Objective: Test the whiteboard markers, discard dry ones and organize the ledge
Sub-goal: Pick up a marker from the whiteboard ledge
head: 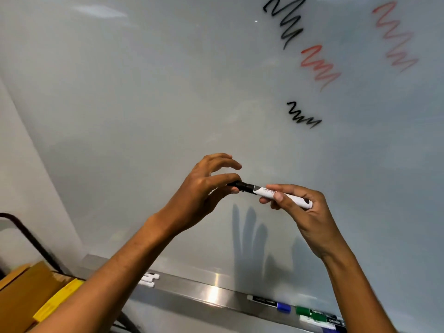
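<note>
The right hand is gripping a white-barrelled black whiteboard marker in curled fingers; the left hand is pinching its black cap just left of them.

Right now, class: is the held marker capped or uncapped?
Capped: the black cap sits on the marker, pinched by the left hand.

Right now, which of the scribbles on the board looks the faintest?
The red scribble at the far upper right is faintest: pale and washed out. The other red scribble is stronger, and the two black scribbles are dark.
</note>
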Motion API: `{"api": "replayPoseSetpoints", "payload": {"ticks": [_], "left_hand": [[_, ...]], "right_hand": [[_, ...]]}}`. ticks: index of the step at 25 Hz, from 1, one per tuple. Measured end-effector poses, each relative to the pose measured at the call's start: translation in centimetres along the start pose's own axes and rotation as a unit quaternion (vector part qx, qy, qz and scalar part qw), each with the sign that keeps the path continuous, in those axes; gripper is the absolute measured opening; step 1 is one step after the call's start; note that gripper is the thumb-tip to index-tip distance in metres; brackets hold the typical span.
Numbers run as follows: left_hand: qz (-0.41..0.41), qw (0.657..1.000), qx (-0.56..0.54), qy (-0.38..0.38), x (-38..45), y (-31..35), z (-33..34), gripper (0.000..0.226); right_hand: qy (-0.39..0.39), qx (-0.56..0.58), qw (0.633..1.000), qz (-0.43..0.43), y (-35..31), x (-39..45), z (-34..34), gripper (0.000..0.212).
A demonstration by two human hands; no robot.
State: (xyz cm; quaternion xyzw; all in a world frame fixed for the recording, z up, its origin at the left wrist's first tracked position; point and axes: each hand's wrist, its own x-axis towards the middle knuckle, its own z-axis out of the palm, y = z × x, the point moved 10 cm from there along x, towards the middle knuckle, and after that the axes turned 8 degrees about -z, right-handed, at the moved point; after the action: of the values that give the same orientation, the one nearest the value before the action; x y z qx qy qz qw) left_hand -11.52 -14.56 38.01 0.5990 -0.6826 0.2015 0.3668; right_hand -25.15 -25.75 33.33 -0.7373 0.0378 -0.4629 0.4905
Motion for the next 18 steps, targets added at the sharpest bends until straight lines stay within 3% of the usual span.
{"api": "replayPoseSetpoints", "payload": {"ticks": [6,11,18], "left_hand": [[-0.019,0.999,0.03,0.001,-2.3,-1.7,-1.0,0.02],[-0.096,0.995,0.014,0.008,-7.7,-4.6,-1.2,0.016],[-0.116,0.993,0.002,-0.008,-11.7,-10.3,-2.0,0.023]], "right_hand": [[0.013,0.094,0.994,0.054,4.3,-0.5,3.7,0.027],[-0.013,0.143,0.983,0.115,8.1,-1.8,8.6,0.023],[0.012,0.258,0.931,0.256,13.2,-3.3,16.1,0.02]]}}
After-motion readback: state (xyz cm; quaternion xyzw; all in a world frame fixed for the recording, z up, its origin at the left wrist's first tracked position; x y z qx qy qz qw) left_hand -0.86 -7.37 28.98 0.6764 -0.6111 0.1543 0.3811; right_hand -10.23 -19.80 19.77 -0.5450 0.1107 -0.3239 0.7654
